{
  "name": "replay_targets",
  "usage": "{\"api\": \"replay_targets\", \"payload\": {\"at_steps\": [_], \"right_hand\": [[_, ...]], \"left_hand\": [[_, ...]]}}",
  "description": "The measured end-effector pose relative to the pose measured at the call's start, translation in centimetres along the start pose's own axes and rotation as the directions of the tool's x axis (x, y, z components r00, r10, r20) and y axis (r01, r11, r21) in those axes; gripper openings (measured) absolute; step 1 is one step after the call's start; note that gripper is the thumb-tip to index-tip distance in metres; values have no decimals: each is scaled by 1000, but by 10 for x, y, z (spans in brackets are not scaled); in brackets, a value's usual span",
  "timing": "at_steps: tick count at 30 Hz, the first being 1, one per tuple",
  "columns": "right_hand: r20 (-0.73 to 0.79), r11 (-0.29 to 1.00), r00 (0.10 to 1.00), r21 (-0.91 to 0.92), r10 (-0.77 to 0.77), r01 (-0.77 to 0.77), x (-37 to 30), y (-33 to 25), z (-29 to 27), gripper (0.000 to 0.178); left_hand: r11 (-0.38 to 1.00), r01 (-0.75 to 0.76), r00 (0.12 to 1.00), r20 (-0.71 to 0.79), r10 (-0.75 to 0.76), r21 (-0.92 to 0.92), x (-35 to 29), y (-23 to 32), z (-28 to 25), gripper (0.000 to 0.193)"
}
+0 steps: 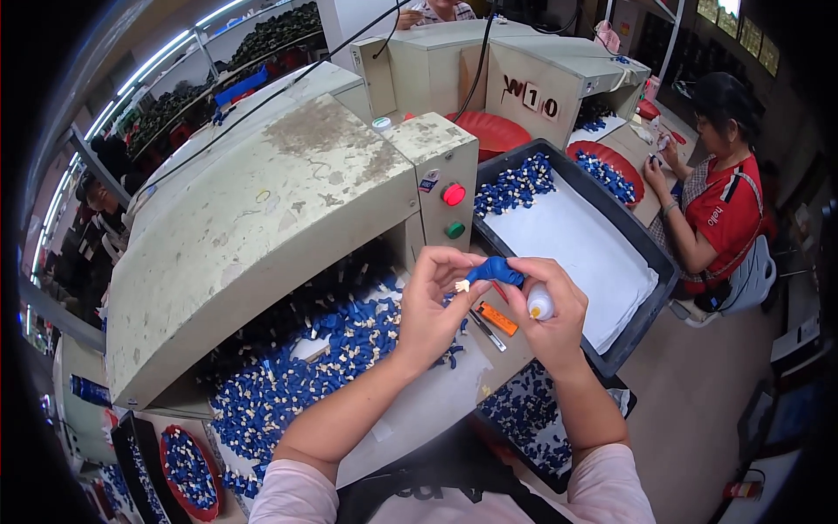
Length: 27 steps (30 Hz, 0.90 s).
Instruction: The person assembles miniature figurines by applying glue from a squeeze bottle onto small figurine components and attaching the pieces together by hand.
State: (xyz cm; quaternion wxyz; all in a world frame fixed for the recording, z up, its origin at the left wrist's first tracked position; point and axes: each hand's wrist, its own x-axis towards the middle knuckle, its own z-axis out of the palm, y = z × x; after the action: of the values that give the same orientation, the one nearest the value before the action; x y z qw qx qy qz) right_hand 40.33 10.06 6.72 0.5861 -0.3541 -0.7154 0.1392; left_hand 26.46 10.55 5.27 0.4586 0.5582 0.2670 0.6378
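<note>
Between both hands, in front of my chest, is a blue toy arm point(496, 270) with a small cream hand at its left end. My left hand point(429, 306) pinches it near the cream end with thumb and fingers. Fingertips of my right hand point(559, 301) grip its thicker blue end. Tucked in the right palm is a small white bottle point(540, 306) with a yellowish tip. Below the hands an orange-handled tool point(498, 319) and a slim metal tool point(487, 332) lie on the worktop. A heap of blue-and-cream toy parts point(305, 393) spreads to the left.
A beige machine point(262, 192) with red and green buttons arches over the heap. At right stands a black tray point(646, 240) lined with white paper, blue parts at its far end. Another parts tray point(524, 410) sits lower. A person in red point(724, 210) works at far right.
</note>
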Motion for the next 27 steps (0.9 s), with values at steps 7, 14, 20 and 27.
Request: {"api": "replay_targets", "payload": {"at_steps": [7,14,20,27], "right_hand": [[40,993,999,-109,-35,40,1,5,-13,23],[32,808,846,280,532,-519,78,96,-44,14],[33,702,776,404,629,-586,161,196,-10,12],[2,704,767,396,641,-589,250,292,62,14]], "left_hand": [[863,-94,996,60,74,497,-4,-2,-3,24],[787,-98,972,229,-56,609,-22,19,-28,31],[740,237,961,-39,-275,629,-78,43,-75,17],[662,711,673,-504,-541,238,-111,59,-104,18]]}}
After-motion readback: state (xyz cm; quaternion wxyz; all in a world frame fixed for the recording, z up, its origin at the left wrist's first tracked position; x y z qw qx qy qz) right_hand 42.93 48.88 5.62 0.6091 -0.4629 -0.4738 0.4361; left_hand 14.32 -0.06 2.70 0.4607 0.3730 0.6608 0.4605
